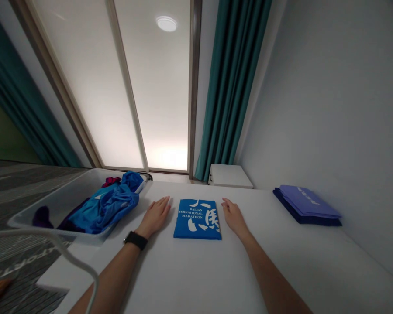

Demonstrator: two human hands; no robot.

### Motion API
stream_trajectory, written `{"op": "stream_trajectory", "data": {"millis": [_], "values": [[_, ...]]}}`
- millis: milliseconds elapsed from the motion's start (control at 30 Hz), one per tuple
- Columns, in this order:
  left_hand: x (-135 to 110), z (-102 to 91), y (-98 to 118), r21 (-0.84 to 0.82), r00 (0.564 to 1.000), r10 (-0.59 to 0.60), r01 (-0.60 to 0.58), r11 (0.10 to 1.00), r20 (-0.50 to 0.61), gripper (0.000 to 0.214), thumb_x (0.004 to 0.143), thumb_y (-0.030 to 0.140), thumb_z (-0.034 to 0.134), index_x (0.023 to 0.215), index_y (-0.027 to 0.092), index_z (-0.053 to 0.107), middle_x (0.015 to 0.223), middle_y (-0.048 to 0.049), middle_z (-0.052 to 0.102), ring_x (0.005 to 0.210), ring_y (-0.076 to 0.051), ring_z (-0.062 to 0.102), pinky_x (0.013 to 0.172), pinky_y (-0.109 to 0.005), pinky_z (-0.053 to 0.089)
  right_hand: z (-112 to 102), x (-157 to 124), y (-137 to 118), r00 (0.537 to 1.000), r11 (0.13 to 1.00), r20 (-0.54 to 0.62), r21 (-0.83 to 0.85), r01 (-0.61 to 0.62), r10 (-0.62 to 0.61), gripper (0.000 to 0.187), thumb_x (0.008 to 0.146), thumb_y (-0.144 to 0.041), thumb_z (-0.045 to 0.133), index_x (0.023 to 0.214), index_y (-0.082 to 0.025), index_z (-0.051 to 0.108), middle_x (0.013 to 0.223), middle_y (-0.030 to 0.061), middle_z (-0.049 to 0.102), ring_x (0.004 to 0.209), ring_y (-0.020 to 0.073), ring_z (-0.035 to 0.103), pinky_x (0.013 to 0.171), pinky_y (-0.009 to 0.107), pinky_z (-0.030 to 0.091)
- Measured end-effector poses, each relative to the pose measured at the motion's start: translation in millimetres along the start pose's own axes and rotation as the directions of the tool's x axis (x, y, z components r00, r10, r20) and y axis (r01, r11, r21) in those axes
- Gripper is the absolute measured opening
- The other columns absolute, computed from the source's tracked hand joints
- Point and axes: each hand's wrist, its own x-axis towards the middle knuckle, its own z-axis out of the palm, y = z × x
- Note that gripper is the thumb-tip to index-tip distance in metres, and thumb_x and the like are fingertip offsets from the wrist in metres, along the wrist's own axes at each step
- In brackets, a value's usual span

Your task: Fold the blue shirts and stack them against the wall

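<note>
A blue folded shirt [198,219] with white lettering, including "MARATHON", lies flat as a neat square on the white table [196,274]. My left hand [155,214], with a black watch [136,240] on its wrist, rests open to the left of it, fingers stretched out and holding nothing. On the other side, my right hand [233,213] is just right of the shirt, apart from it. Its fingers are loosely extended, partly curled at the side, with nothing visible in them.
At the left, a translucent plastic bin [63,192] holds crumpled blue, purple and red clothes [106,203]. Folded purple and navy clothes [308,203] are stacked at the right by the wall. A white cable [75,258] crosses the lower left. Behind the table stands a white cabinet [231,175].
</note>
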Motion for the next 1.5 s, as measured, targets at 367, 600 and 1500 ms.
{"op": "stream_trajectory", "data": {"millis": [367, 600, 1500], "values": [[-24.0, -3.5, 62.7, -0.149, 0.879, 0.470, -0.455, 0.878, 0.082, 0.054, 0.102, 0.039, 0.032, 0.152, 0.021, 0.025, 0.157, -0.0077, 0.027, 0.145, -0.023, 0.023, 0.119, -0.046, 0.020, -3.7, -3.4, -17.4, 0.970, 0.939, 0.168, 0.268, -0.217, 0.176, 0.043, 0.089, -0.031, 0.040, 0.129, -0.019, 0.052, 0.121, 0.0102, 0.063, 0.101, 0.0175, 0.061, 0.070, 0.024, 0.051], [-13.7, -17.6, 47.9, -0.204, 0.921, 0.385, -0.390, 0.898, -0.063, 0.026, 0.094, 0.032, 0.050, 0.112, 0.020, 0.064, 0.121, -0.0098, 0.061, 0.115, -0.025, 0.053, 0.102, -0.044, 0.042, -11.0, 27.7, -28.5, 0.893, 0.950, 0.362, 0.057, -0.308, 0.268, 0.022, 0.085, -0.025, 0.047, 0.093, -0.014, 0.064, 0.076, 0.0060, 0.066, 0.049, 0.0096, 0.049, 0.037, 0.020, 0.027], [-7.8, -25.5, 49.1, -0.289, 0.953, 0.301, -0.293, 0.911, -0.017, 0.023, 0.091, 0.035, 0.051, 0.104, 0.019, 0.061, 0.100, -0.0073, 0.060, 0.091, -0.022, 0.058, 0.086, -0.037, 0.047, 2.2, 41.3, -54.1, 0.825, 0.917, 0.486, 0.111, -0.384, 0.287, 0.033, 0.072, -0.020, 0.073, 0.103, -0.016, 0.061, 0.070, 0.0000, 0.067, 0.062, 0.0134, 0.062, 0.049, 0.020, 0.041]]}}
